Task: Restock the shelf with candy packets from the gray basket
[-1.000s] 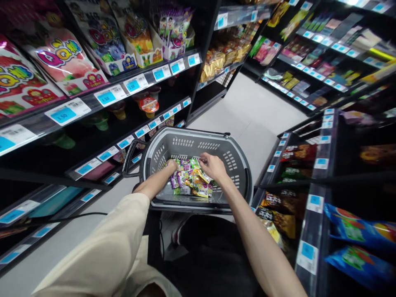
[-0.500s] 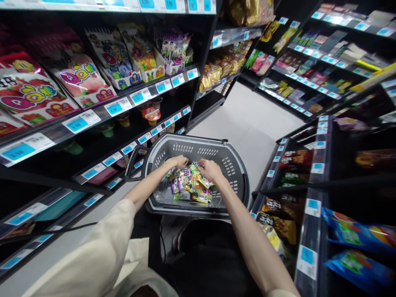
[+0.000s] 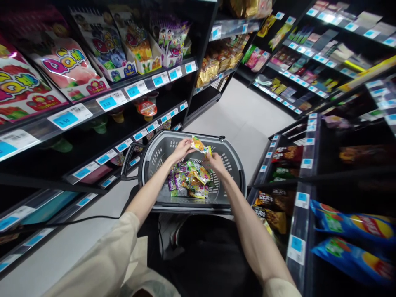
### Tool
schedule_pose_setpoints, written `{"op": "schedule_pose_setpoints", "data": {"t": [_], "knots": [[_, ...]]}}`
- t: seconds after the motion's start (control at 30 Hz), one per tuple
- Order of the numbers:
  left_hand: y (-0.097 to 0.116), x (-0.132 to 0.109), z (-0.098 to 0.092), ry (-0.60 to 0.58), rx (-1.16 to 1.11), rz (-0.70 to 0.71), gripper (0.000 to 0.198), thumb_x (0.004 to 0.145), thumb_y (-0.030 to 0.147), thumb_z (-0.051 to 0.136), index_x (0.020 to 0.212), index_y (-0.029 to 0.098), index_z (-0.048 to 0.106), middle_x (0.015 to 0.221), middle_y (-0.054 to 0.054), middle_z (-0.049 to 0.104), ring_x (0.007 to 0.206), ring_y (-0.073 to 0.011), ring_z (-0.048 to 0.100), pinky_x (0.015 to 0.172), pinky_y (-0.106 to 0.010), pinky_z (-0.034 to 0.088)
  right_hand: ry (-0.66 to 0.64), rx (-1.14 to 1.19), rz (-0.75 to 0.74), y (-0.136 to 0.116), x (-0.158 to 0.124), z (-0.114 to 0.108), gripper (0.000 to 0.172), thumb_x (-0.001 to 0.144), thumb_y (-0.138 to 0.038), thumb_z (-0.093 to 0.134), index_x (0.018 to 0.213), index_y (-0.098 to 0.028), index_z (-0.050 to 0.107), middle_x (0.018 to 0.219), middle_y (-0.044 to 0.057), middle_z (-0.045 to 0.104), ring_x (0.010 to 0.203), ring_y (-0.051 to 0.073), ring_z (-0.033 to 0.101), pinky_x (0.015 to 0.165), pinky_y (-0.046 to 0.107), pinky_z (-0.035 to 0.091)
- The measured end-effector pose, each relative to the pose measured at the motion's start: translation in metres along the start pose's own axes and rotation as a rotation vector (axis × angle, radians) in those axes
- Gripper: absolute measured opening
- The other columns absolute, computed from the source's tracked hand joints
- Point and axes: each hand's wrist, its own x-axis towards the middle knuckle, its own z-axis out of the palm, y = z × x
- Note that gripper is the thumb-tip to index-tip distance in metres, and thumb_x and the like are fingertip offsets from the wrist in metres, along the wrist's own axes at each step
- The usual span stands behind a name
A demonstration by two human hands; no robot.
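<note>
Between my two hands, over the far part of the grey shopping basket point(image 3: 239, 173), is a small orange-and-white candy packet point(image 3: 199, 144). My left hand point(image 3: 183, 149) pinches its left end, and my right hand point(image 3: 215, 161) grips its right end. Below them, a heap of candy packets point(image 3: 188, 179) in purple, green and yellow lies on the basket's floor. The basket's black handle point(image 3: 126, 167) is folded out on the left side.
To the left, a shelf holds upright gummy candy bags point(image 3: 66, 62) above price tags point(image 3: 110, 100) and jelly cups point(image 3: 147, 109). Blue chip bags point(image 3: 352, 220) and brown snack bags point(image 3: 274, 218) fill the right shelf. Pale floor point(image 3: 238, 111) runs beyond the basket.
Both hands have risen from the heap in the basket and now hold one candy packet stretched between them. The view has shifted slightly.
</note>
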Motion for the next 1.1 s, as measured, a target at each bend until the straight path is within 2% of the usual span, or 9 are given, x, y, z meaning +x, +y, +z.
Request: {"op": "schedule_pose_setpoints", "data": {"t": [0.1,0.23,0.37,0.47,0.57,0.63,0.8,0.93,1.1], "knots": [[0.001,0.000,0.002,0.009,-0.066,0.035,0.026,0.084,0.025,0.066,0.097,0.022,0.044,0.091,0.004,0.060,0.089,-0.0095,0.063,0.096,-0.032,0.053,0.142,0.412,0.082,-0.007,0.006,-0.002,0.027,0.093,-0.040,0.061,0.109,-0.018,0.058,0.098,0.009,0.075,0.080,0.020,0.074,0.070,0.031,0.062],[-0.005,-0.001,0.001,-0.008,0.106,0.023,0.031,0.080,0.021,0.062,0.105,0.023,0.043,0.073,0.008,0.056,0.069,-0.0099,0.059,0.079,-0.026,0.052,0.378,0.601,-0.011,-0.017,0.015,-0.007,0.028,0.081,-0.043,0.070,0.093,-0.018,0.061,0.092,0.006,0.073,0.085,0.021,0.070,0.073,0.034,0.061],[-0.016,-0.005,-0.005,-0.054,0.706,0.006,0.037,0.078,0.015,0.060,0.115,0.019,0.053,0.068,0.005,0.059,0.069,-0.0162,0.059,0.084,-0.034,0.051,0.447,0.343,-0.262,-0.022,0.012,-0.011,0.036,0.085,-0.052,0.059,0.095,-0.017,0.063,0.092,0.008,0.073,0.084,0.022,0.067,0.077,0.034,0.056],[-0.022,-0.004,-0.008,-0.027,0.950,0.117,0.049,0.077,0.015,0.062,0.126,0.014,0.057,0.099,-0.010,0.069,0.100,-0.0263,0.065,0.102,-0.044,0.047,0.455,0.001,-0.425,-0.028,0.002,-0.010,0.034,0.089,-0.049,0.052,0.093,-0.018,0.065,0.091,0.010,0.073,0.085,0.024,0.067,0.083,0.037,0.052],[-0.023,0.003,-0.007,0.003,0.805,0.170,0.068,0.072,0.014,0.064,0.139,0.012,0.052,0.135,-0.018,0.061,0.129,-0.0305,0.055,0.115,-0.046,0.039,0.426,-0.149,-0.475,-0.036,-0.007,-0.006,0.033,0.093,-0.046,0.048,0.093,-0.018,0.066,0.091,0.010,0.074,0.082,0.024,0.066,0.080,0.036,0.049],[-0.019,0.008,-0.004,-0.070,0.574,0.117,0.072,0.070,0.013,0.063,0.141,0.013,0.052,0.139,-0.016,0.060,0.133,-0.0283,0.054,0.115,-0.043,0.040,0.408,-0.156,-0.498,-0.041,-0.009,-0.004,0.034,0.095,-0.046,0.047,0.095,-0.018,0.066,0.091,0.010,0.074,0.080,0.024,0.065,0.078,0.035,0.049],[0.000,0.004,0.001,-0.173,0.284,-0.029,0.041,0.079,0.040,0.070,0.111,0.015,0.071,0.113,-0.008,0.073,0.111,-0.0258,0.065,0.099,-0.037,0.049,0.459,-0.070,-0.513,-0.046,-0.005,-0.005,0.035,0.095,-0.047,0.048,0.098,-0.017,0.067,0.096,0.011,0.074,0.087,0.024,0.066,0.080,0.035,0.050],[0.011,-0.006,0.004,-0.193,0.253,-0.084,0.048,0.075,0.054,0.079,0.101,0.014,0.070,0.102,-0.008,0.073,0.094,-0.0219,0.067,0.083,-0.031,0.051,0.435,-0.069,-0.536,-0.047,-0.008,-0.005,0.034,0.095,-0.044,0.050,0.099,-0.017,0.069,0.096,0.011,0.075,0.087,0.024,0.067,0.080,0.035,0.050],[0.010,-0.009,0.007,-0.210,0.205,-0.079,0.055,0.070,0.052,0.086,0.105,0.013,0.069,0.098,-0.008,0.074,0.082,-0.0187,0.068,0.076,-0.030,0.052,0.360,-0.090,-0.551,-0.046,-0.012,-0.005,0.031,0.096,-0.041,0.050,0.099,-0.018,0.070,0.095,0.009,0.075,0.084,0.023,0.067,0.080,0.035,0.050]]}}
